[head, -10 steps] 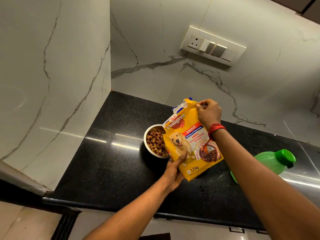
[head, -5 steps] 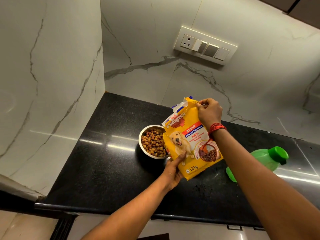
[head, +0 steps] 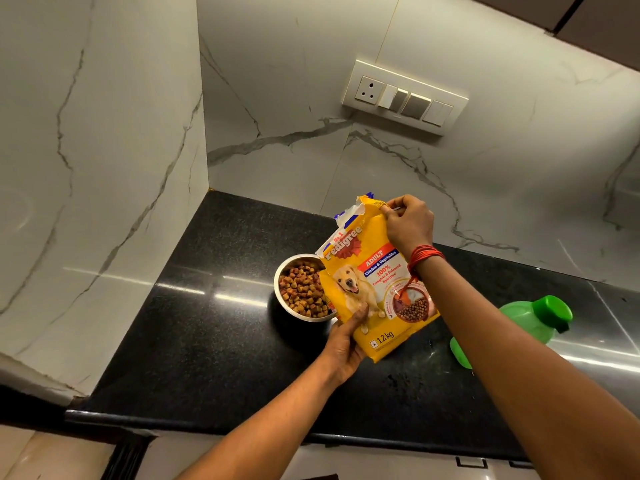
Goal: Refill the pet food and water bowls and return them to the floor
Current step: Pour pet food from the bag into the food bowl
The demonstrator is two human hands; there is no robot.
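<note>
A yellow dog food bag (head: 372, 282) stands tilted on the black counter (head: 214, 341), its torn top open. My right hand (head: 408, 223) pinches the bag's top right corner. My left hand (head: 344, 344) grips its lower left edge, thumb on the front. Just left of the bag sits a steel bowl (head: 298, 315) full of brown kibble (head: 303, 289); the bag covers the bowl's right rim. A green water bottle (head: 530, 323) with a green cap lies on its side to the right, partly hidden by my right forearm.
White marble walls close the counter on the left and behind. A switch and socket panel (head: 403, 97) is on the back wall. The counter's front edge (head: 242, 426) runs below my arms, with floor tile at the lower left.
The bag and both hands hold nearly the same pose over the bowl. The camera has shifted slightly, so the scene sits a little differently in the frame.
</note>
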